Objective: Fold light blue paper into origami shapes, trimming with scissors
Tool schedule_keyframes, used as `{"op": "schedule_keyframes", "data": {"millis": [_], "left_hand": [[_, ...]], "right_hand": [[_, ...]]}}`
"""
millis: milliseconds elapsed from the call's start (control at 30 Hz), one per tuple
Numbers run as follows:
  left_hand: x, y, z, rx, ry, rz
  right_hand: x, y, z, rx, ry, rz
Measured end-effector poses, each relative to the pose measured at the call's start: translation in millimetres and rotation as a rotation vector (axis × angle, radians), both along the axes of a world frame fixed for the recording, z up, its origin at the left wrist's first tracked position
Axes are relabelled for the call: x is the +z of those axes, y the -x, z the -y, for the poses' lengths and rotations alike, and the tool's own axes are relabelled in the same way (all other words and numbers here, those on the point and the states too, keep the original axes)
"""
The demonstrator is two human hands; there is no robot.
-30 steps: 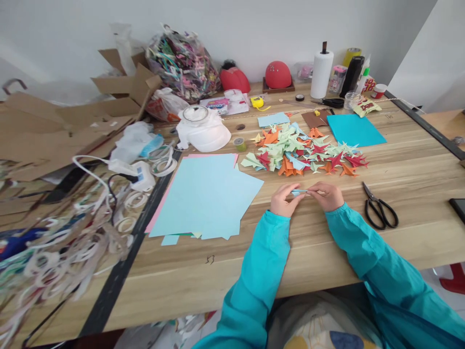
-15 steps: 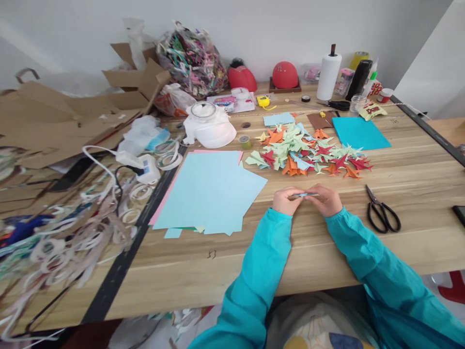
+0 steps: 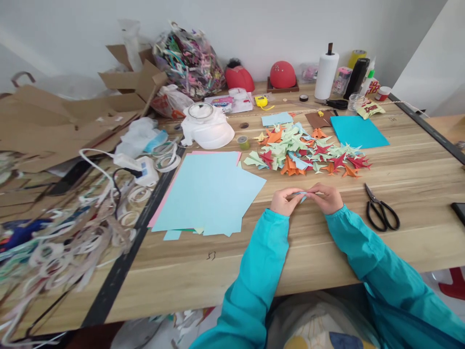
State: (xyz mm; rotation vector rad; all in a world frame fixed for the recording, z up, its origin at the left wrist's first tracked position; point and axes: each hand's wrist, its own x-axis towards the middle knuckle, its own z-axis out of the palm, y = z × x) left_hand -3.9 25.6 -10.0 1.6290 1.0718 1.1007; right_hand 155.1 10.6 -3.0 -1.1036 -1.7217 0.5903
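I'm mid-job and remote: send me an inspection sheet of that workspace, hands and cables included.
Surface: wood-grain table, handwritten mark near its front edge.
Job's things: small light-blue paper piece between the hands; folded-paper pile beyond; light-blue sheets to the left.
Clutter: black-handled scissors on the right; tangled strips and cardboard far left.
Hands: left hand and right hand both pinch the paper piece.
Cables: white cable and black plug at left.
Surroundings: pale wall behind.

Left hand (image 3: 283, 201) pinched, pointing to 3 o'clock; right hand (image 3: 329, 198) pinched, to 9, close by. Left forearm (image 3: 262, 257) angled to 1 o'clock, right forearm (image 3: 358, 238) to 10.
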Motion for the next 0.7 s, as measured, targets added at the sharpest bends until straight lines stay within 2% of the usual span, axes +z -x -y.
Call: {"op": "schedule_keyframes", "data": {"millis": [333, 500, 700], "left_hand": [[-9.4, 2.0, -5.4, -0.020, -0.204, -0.100], [-6.1, 0.4, -3.0, 0.015, -0.260, -0.119], [-0.5, -1.7, 2.3, 0.041, -0.252, -0.144]], "right_hand": [[-3.9, -3.1, -1.1, 0.005, -0.027, 0.078], [-6.4, -2.6, -2.8, 0.044, -0.101, 0.224], [-5.1, -2.4, -1.8, 0.049, -0.198, 0.351]]}}
